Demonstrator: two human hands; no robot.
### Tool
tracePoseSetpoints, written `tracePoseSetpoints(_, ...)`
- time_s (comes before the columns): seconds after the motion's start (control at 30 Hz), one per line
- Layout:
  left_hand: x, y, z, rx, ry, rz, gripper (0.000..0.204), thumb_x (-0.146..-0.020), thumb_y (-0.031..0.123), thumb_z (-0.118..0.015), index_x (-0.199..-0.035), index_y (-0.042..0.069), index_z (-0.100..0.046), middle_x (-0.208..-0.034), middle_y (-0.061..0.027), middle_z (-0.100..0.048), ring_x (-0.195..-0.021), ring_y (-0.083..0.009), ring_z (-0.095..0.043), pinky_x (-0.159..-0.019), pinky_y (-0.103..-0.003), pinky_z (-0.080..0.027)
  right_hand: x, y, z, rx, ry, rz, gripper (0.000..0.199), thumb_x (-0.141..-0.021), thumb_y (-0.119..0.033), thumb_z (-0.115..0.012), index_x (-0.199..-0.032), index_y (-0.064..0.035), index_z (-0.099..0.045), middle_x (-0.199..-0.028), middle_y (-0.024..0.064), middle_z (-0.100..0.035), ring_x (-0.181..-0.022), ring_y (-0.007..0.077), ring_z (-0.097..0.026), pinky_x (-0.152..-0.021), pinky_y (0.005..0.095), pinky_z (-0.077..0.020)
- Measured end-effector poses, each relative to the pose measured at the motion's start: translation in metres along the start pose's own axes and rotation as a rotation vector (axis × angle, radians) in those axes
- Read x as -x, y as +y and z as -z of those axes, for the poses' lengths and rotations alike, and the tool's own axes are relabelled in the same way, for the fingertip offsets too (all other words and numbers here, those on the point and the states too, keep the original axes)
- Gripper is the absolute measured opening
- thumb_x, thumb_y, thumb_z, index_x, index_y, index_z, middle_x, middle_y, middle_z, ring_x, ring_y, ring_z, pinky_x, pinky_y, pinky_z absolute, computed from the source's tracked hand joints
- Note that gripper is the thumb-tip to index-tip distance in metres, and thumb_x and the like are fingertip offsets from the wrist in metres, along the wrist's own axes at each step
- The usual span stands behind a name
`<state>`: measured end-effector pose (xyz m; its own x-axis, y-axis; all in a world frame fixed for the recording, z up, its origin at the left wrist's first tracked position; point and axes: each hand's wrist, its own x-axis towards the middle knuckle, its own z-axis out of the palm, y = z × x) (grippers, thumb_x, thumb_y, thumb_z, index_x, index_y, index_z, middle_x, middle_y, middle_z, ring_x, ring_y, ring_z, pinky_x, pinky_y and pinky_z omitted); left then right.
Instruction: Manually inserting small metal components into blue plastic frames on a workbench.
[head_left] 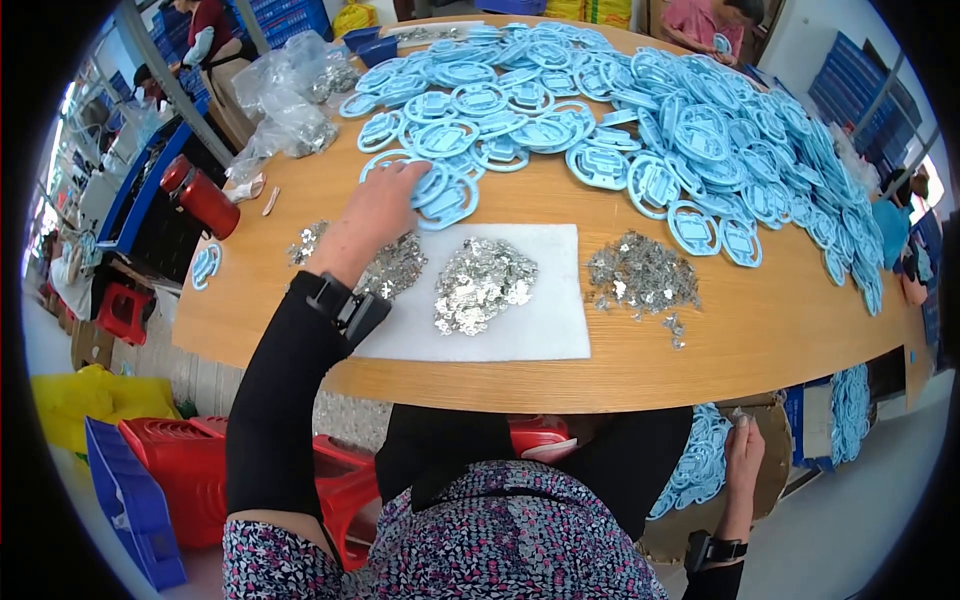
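Observation:
My left hand (378, 212) reaches across the table, its fingers curled onto the edge of a light-blue oval plastic piece (447, 203) at the near side of a large heap. Below its wrist lies a pile of small silvery metal pieces (392, 268), partly covered by my forearm. A brighter pile of silvery metal pieces (482, 285) rests on a white foam sheet (545, 330). My right hand (743, 452) hangs low beyond the table's front edge, over a carton with blue pieces. Its fingertips are pinched together; a tiny greyish bit seems to show there, too small to name.
The big heap of blue plastic pieces (705, 135) covers the table's far and right sides. Another metal pile (643, 272) lies right of the sheet. A red flask (200, 197) and clear plastic bags (290, 95) stand at left. Red stools (180, 460) are below. Other people sit beyond.

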<state>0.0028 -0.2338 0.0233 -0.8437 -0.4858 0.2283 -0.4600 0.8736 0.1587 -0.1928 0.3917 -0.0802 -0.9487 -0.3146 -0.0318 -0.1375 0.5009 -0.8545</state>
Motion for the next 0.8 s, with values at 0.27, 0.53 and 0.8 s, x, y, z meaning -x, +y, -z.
tracePoseSetpoints(0.27,-0.014,0.002,-0.002,-0.049,0.035,-0.168,0.063,-0.073,0.006,-0.073,-0.133,0.016,-0.057,-0.120,-0.0141,-0.062,-0.113,-0.0372,-0.056,-0.098,-0.045,-0.048,0.002,-0.105,-0.042,-0.126,-0.045,0.175,0.037,-0.109,-0.028,-0.043,-0.108,0.0015,-0.066,-0.063,-0.0056,-0.042,-0.050,0.0017,-0.036,-0.045,0.0197,-0.0274)
tracePoseSetpoints(0.53,-0.031,-0.011,0.030,0.080,0.403,-0.157,0.035,-0.089,0.002,-0.056,-0.122,0.012,-0.064,-0.114,-0.0107,-0.069,-0.100,-0.0329,-0.065,-0.085,-0.043,-0.053,0.004,-0.190,-0.074,-0.078,-0.188,0.335,0.031,-0.107,-0.021,-0.050,-0.112,0.0047,-0.065,-0.066,-0.0045,-0.049,-0.053,0.0015,-0.040,-0.048,0.0189,-0.0296)
tracePoseSetpoints(0.8,0.058,0.114,0.053,0.413,0.458,-0.666,0.035,-0.084,0.003,-0.063,-0.116,0.014,-0.070,-0.117,-0.0089,-0.068,-0.110,-0.0292,-0.064,-0.092,-0.038,-0.053,-0.009,-0.242,-0.144,-0.557,-0.570,-0.112,0.041,-0.106,-0.034,-0.049,-0.120,0.0024,-0.062,-0.083,0.0054,-0.067,-0.052,0.0061,-0.046,-0.043,0.0197,-0.0295)
